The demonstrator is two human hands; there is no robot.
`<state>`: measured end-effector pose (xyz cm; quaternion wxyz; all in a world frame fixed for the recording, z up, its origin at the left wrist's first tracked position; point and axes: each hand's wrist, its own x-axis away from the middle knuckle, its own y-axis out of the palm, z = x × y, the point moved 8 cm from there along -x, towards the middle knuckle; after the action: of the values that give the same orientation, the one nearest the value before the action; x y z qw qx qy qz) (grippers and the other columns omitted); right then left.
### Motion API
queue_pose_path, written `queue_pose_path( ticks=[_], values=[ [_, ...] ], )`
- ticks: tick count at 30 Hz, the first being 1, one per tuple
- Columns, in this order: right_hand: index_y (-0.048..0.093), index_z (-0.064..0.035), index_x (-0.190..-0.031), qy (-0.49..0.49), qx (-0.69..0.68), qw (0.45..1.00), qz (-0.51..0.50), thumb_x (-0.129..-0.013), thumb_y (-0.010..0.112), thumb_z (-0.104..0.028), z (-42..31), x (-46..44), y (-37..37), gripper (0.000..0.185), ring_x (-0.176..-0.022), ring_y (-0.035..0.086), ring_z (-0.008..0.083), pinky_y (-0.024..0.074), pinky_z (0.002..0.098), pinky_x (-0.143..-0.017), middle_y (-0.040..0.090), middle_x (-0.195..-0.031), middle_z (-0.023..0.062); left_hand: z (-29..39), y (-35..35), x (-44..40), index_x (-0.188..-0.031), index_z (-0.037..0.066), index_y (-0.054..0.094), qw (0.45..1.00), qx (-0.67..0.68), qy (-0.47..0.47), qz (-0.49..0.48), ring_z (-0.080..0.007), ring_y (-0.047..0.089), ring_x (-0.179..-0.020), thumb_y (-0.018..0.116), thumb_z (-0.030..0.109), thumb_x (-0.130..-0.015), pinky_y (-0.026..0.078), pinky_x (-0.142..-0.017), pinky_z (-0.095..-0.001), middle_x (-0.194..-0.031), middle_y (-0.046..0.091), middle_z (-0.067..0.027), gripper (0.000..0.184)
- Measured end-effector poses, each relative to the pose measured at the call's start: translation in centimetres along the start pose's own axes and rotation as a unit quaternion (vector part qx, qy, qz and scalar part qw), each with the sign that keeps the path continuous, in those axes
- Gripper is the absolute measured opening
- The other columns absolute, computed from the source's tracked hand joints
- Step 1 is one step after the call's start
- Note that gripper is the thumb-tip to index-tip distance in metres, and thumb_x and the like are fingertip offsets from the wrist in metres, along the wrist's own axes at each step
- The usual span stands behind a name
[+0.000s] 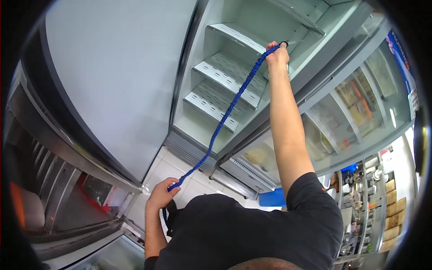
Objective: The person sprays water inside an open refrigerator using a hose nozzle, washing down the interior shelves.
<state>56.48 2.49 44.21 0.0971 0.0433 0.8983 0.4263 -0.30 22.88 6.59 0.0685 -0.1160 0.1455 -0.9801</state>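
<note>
Here, the open refrigerator (261,18) holds perforated shelves (216,75); the crinkled blue hose (232,103) crosses its opening, probably light, soft and springy. The left hand (161,194), outside the refrigerator, has fingers clamped on it; the right hand (278,56), at the refrigerator's shelves, clamps its end. The dark nozzle (284,44) probably offers the firmest grip.

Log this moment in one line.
right hand: gripping blue hose near black end | left hand: holding hose lower | cabinet: open, perforated shelves inside

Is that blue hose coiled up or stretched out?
Stretched out: the blue hose runs uncoiled from the right hand down to the left hand. The rest is mostly hidden, so I cannot tell.
</note>
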Motion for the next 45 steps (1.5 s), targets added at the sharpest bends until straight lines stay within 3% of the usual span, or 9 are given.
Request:
queue_pose_path(
  ticks=[12, 21, 30, 45],
  values=[
    [0.047, 0.0018, -0.113, -0.084, 0.025, 0.996, 0.013, -0.111, 0.049, -0.03, -3.0, 2.9, 1.9, 0.032, -0.079, 0.066, 0.0247, 0.0619, 0.0405, -0.069, 0.062, -0.096, 0.0137, -2.2, -1.1, -0.9, -0.124, 0.008, 0.066, 1.0, 0.027, -0.003, 0.0, -0.0243, 0.072, -0.09, 0.076, 0.018, -0.093, 0.056, -0.083, -0.0343, -0.1, 0.075, -0.0128, 0.035],
    [0.045, 0.002, -0.115, -0.086, 0.031, 0.996, -0.01, -0.11, 0.051, -0.027, -3.1, 3.7, 2.5, 0.03, -0.078, 0.066, 0.0247, 0.0633, 0.0414, -0.067, 0.063, -0.098, 0.015, -1.7, -2.6, -1.1, -0.126, 0.01, 0.066, 1.0, -0.002, -0.016, 0.009, -0.0232, 0.07, -0.087, 0.077, 0.019, -0.092, 0.055, -0.081, -0.0353, -0.098, 0.073, -0.0126, 0.037],
    [0.052, -0.0002, -0.108, -0.075, 0.064, 0.995, -0.029, -0.109, 0.055, -0.026, -3.6, 4.3, 3.7, 0.026, -0.066, 0.06, 0.0191, 0.0551, 0.034, -0.057, 0.064, -0.085, 0.0117, -1.1, -2.5, -1.2, -0.125, 0.008, 0.067, 1.0, 0.009, -0.005, 0.01, -0.0222, 0.069, -0.084, 0.077, 0.019, -0.092, 0.055, -0.079, -0.0347, -0.095, 0.073, -0.0117, 0.036],
    [0.054, 0.0, -0.108, -0.073, 0.055, 0.996, -0.011, -0.108, 0.056, -0.025, -4.6, 4.2, 3.4, 0.025, -0.066, 0.059, 0.0185, 0.0527, 0.0331, -0.054, 0.065, -0.088, 0.0132, -1.5, -1.5, -1.1, -0.124, 0.009, 0.066, 1.0, 0.02, -0.021, 0.01, -0.021, 0.069, -0.082, 0.077, 0.019, -0.092, 0.055, -0.077, -0.0344, -0.094, 0.073, -0.0109, 0.035]
  ],
)
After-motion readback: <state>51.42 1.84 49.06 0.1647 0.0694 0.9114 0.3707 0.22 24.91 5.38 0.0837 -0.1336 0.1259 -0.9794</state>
